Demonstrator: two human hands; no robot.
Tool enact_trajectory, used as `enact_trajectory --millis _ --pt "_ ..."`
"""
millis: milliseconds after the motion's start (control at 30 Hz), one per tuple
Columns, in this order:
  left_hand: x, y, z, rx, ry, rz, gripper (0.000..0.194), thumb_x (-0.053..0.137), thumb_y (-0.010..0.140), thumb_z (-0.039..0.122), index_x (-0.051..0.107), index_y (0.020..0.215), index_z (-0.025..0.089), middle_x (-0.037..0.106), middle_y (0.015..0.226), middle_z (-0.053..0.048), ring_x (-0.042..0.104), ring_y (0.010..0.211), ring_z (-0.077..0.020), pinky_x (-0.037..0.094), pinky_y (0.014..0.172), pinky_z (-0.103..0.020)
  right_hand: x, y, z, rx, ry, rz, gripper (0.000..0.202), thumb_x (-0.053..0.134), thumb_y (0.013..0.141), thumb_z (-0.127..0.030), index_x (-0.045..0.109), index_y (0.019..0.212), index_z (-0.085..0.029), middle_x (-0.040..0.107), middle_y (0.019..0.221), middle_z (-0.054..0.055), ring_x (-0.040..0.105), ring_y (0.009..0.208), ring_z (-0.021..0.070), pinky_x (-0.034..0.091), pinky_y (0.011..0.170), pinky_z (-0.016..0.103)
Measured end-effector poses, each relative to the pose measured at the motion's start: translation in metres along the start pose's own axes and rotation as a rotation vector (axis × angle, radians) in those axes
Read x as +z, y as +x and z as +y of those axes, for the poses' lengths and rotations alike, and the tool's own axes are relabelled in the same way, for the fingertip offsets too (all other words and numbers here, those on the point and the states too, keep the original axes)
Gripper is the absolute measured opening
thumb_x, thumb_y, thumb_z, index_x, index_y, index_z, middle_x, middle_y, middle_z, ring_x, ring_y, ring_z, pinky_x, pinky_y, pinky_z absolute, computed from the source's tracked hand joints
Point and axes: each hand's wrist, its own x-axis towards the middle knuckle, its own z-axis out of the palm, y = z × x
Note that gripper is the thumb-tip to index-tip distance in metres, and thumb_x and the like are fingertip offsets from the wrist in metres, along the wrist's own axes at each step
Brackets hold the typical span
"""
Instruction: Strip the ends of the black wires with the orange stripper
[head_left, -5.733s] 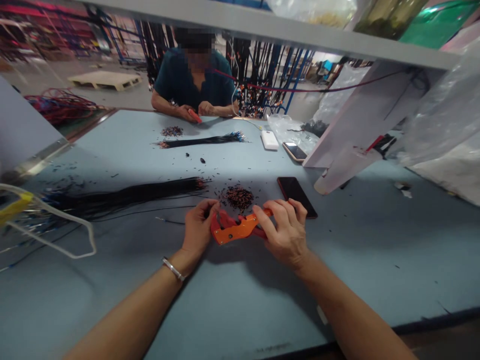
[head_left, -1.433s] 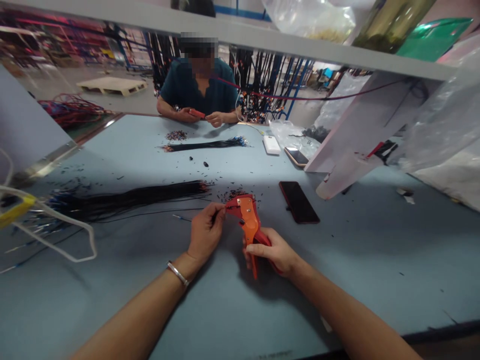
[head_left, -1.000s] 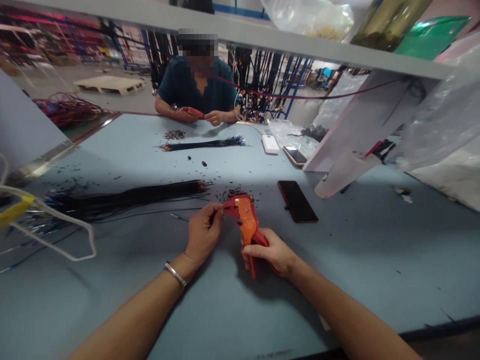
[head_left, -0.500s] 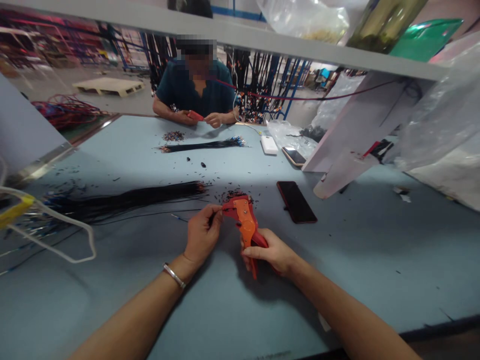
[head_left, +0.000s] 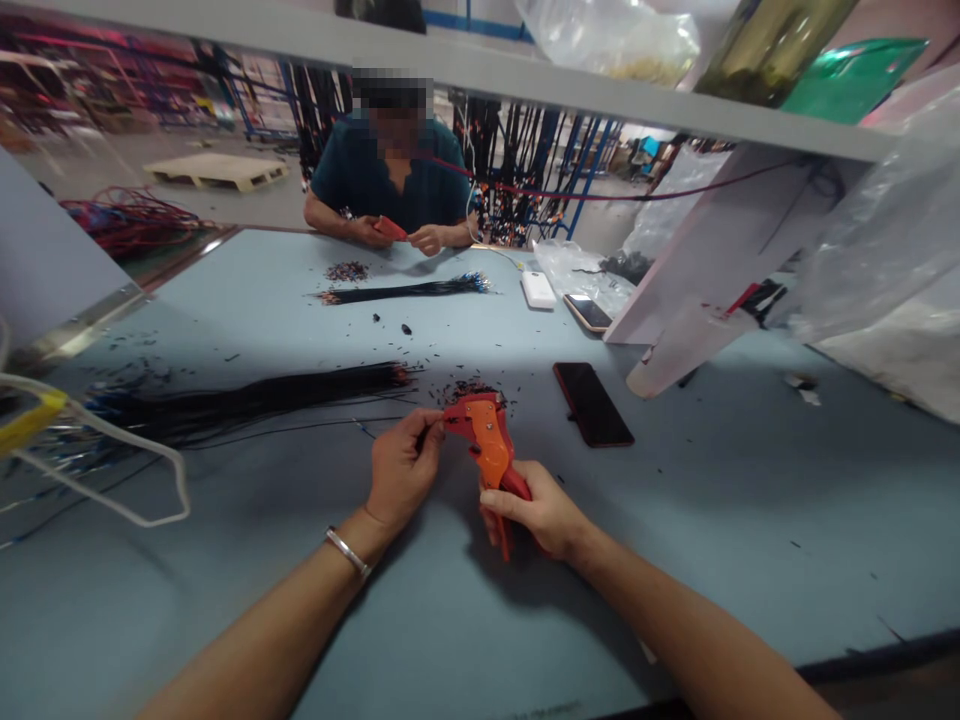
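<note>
My right hand (head_left: pixel 536 508) is wrapped round the handles of a red and orange wire stripper (head_left: pixel 490 430), whose head points up and to the left. At the tool's jaws, my left hand (head_left: pixel 405 465) is pinched on a thin black wire (head_left: pixel 300 430) that runs off to the left; the wire's tip is hidden. A bundle of black wires (head_left: pixel 262 397) with copper-coloured ends lies left of the tool. Small black cut pieces (head_left: pixel 469 388) are heaped just behind the tool's head.
Across the table (head_left: pixel 675 560) a person (head_left: pixel 394 180) holds a red tool. A second wire bundle (head_left: pixel 405 290), a white box (head_left: pixel 538 290) and two phones (head_left: pixel 594 404) lie further back. A white cable loop (head_left: pixel 176 490) hangs at the left; a shelf crosses above.
The handles of the wire stripper have moved slightly closer together in my right hand. My left hand has shifted a little to the left.
</note>
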Motion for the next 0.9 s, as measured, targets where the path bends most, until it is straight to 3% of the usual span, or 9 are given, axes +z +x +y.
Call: enact_trajectory --millis 200,367,567,900 --pt "-0.0002 -0.0002 0.0014 -0.001 0.013 0.010 0.017 0.049 0.086 0.023 0.065 0.082 0.017 0.062 0.061 0.004 0.053 0.054 -0.0091 0.041 0.056 -0.018 -0.0005 0.0006 -0.0010 0.018 -0.027 0.010 0.026 0.067 0.072 -0.036 0.050 0.066 -0.017 0.053 0.049 -0.004 0.051 0.038 0.0100 0.043 0.035 0.019" --pt "0.0011 0.0009 0.0025 -0.006 -0.024 0.001 0.018 0.049 0.086 0.025 0.064 0.079 0.018 0.060 0.060 0.004 0.053 0.054 -0.0096 0.041 0.056 -0.019 0.0009 0.0017 0.0045 0.005 -0.026 0.094 0.027 0.064 0.074 -0.036 0.047 0.061 -0.018 0.048 0.041 -0.006 0.042 0.030 0.0076 0.033 0.029 0.017" --pt "0.0030 0.0011 0.0033 -0.003 -0.022 0.002 0.019 0.048 0.087 0.026 0.063 0.081 0.017 0.059 0.060 0.003 0.053 0.054 -0.0097 0.040 0.056 -0.019 0.0026 0.0006 0.0060 0.005 0.047 0.088 0.027 0.066 0.072 -0.038 0.050 0.065 -0.017 0.052 0.047 -0.004 0.050 0.035 0.0102 0.039 0.032 0.019" --pt "0.0033 0.0024 0.0073 -0.012 0.015 0.005 0.019 0.047 0.086 0.026 0.063 0.078 0.018 0.059 0.059 0.003 0.052 0.052 -0.0101 0.040 0.055 -0.019 -0.0003 0.0017 0.0049 0.033 0.166 0.062 0.029 0.070 0.069 -0.038 0.051 0.067 -0.017 0.052 0.048 -0.005 0.050 0.034 0.0099 0.038 0.031 0.018"
